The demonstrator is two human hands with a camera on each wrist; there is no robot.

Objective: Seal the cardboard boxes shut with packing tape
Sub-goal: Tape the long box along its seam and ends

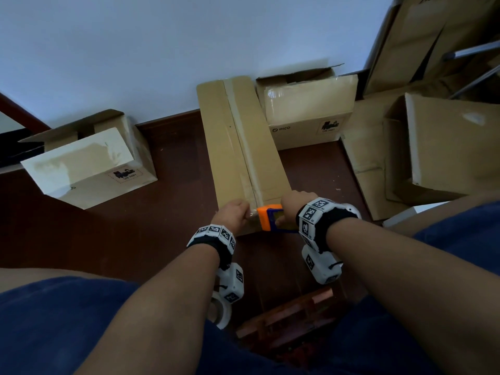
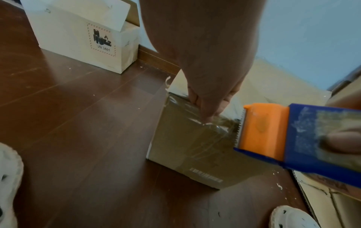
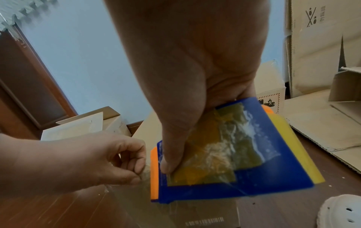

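Note:
A long cardboard box [image 1: 240, 147] lies on the floor in the head view, with clear tape [image 1: 243, 136] running down its middle seam. At its near end my left hand [image 1: 247, 213] pinches the tape against the box's top edge. The left wrist view shows those fingertips [image 2: 207, 114] on the clear tape [image 2: 216, 123], which folds down over the end face [image 2: 187, 151]. My right hand [image 1: 282, 216] grips the blue and orange tape dispenser [image 1: 270, 216]; its toothed blade [image 2: 241, 128] sits right beside my left fingers. In the right wrist view my thumb [image 3: 171, 154] presses on the dispenser [image 3: 244, 162].
An open box [image 1: 89, 163] stands at the left and another open box marked PICO [image 1: 308, 115] stands against the wall behind. Flattened cardboard and an open box [image 1: 433, 147] crowd the right side. White shoes [image 2: 9, 177] [image 3: 341, 212] flank the box on the dark wooden floor.

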